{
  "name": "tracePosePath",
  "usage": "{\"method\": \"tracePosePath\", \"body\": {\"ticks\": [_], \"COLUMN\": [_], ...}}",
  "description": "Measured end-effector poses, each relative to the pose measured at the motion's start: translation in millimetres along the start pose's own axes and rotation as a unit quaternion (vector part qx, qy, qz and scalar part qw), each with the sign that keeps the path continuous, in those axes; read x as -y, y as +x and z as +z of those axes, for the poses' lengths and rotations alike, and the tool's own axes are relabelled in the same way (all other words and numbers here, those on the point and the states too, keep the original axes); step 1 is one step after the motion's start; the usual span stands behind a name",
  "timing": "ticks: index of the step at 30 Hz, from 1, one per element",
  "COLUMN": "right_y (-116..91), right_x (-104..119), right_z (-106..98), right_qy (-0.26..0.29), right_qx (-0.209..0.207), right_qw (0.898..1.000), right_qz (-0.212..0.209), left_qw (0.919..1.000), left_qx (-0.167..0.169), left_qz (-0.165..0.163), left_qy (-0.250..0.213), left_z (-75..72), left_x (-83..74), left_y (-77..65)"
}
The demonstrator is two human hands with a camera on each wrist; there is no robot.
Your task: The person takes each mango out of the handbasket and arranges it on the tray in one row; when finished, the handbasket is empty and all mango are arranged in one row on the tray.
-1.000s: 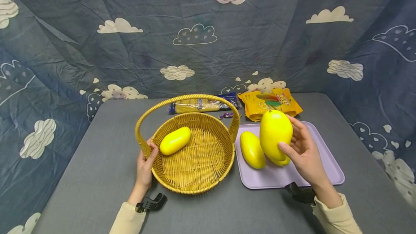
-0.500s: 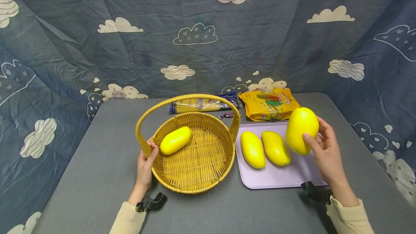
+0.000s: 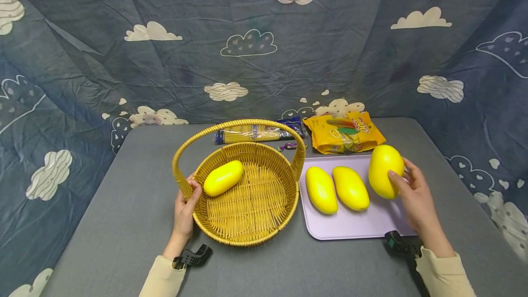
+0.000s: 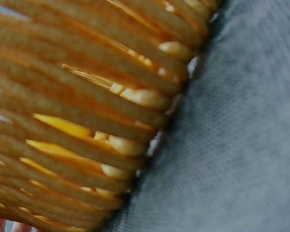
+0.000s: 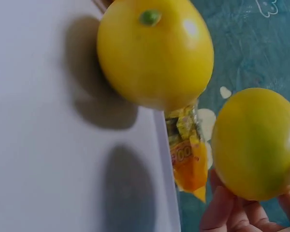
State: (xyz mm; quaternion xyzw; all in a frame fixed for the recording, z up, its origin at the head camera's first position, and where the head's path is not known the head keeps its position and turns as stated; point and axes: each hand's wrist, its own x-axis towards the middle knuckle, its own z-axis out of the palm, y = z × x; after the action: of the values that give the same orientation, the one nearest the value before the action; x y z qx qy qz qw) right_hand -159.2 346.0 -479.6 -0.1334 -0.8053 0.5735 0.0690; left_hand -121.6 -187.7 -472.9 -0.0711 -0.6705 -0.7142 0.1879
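My left hand grips the left side of the wicker basket at the foot of its handle, thumb over the rim. One yellow mango lies inside the basket, at the left. Over the right half of the lilac tray, my right hand holds another mango between thumb and fingers. In the right wrist view this held mango is raised above the tray, its shadow falling on the surface. Two more mangoes, a left one and a middle one, lie side by side on the tray.
Behind the basket lies a pack of spaghetti, with a small purple-wrapped candy in front of it. An orange snack bag lies just behind the tray. A cloud-patterned cloth hangs around the grey table.
My right hand has carried its mango rightward, away from above the middle mango, and then lowered it slightly toward the tray. The left hand and basket have stayed in place.
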Motion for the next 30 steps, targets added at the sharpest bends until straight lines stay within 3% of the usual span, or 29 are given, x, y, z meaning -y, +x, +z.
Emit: {"method": "tracePosePath", "body": {"ticks": [8, 18, 30], "right_y": [10, 12, -13], "right_x": [-18, -26, 19], "right_z": [-2, -6, -6], "right_qy": [-0.054, -0.094, -0.117], "right_qx": [0.021, 0.065, 0.113], "right_qw": [0.997, 0.992, 0.983], "right_qz": [0.043, 0.046, 0.081], "left_qw": [1.0000, 1.0000, 1.0000], "left_qx": [0.002, -0.002, 0.000], "left_qz": [0.002, -0.004, -0.004], "left_qy": [0.002, -0.002, -0.003], "left_z": [-0.3, -0.2, -0.2], "left_x": [0.7, 1.6, 0.4], "left_y": [0.0, -0.2, -0.1]}}
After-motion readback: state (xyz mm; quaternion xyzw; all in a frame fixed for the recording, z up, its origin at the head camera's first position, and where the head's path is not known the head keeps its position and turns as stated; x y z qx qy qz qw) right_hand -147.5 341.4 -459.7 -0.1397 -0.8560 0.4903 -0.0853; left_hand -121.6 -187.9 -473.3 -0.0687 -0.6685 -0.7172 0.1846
